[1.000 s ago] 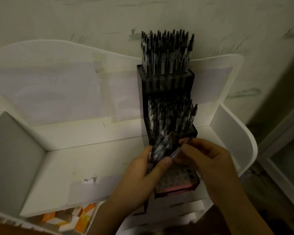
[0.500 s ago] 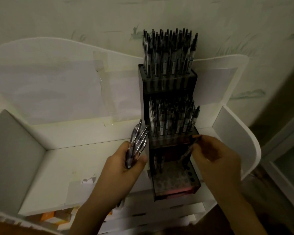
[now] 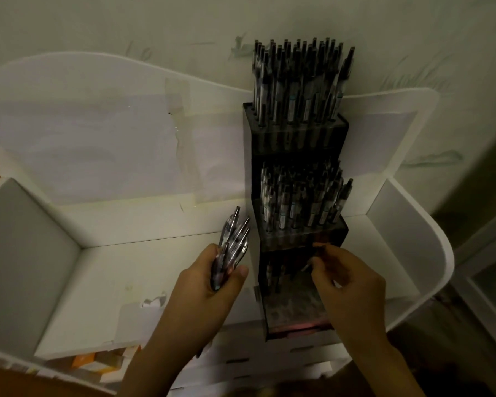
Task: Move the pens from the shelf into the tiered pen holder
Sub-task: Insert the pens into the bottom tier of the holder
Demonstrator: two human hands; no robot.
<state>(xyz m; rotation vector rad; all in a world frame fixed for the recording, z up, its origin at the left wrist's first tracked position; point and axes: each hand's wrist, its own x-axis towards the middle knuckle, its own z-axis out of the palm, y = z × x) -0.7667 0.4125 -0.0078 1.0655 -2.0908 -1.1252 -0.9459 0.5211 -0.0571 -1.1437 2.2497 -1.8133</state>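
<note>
I get a dim, yellowish feed with soft blur throughout, the pen holder [image 3: 298,144] nearly lost in shadow, the shelf [image 3: 143,270] brightest, and wide-angle bending at edges.

Dark three-tiered pen holder [image 3: 297,136] standing on a white shelf [image 3: 143,270].
Its top two tiers are packed with upright pens; the lowest holds a few. A bundle of clear pens [image 3: 231,247] is held just left of it, tips up.

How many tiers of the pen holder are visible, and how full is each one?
3. The top tier is packed with pens, the middle tier too, and the bottom tier holds only a few at its back left; the right hand may hide some.
</note>
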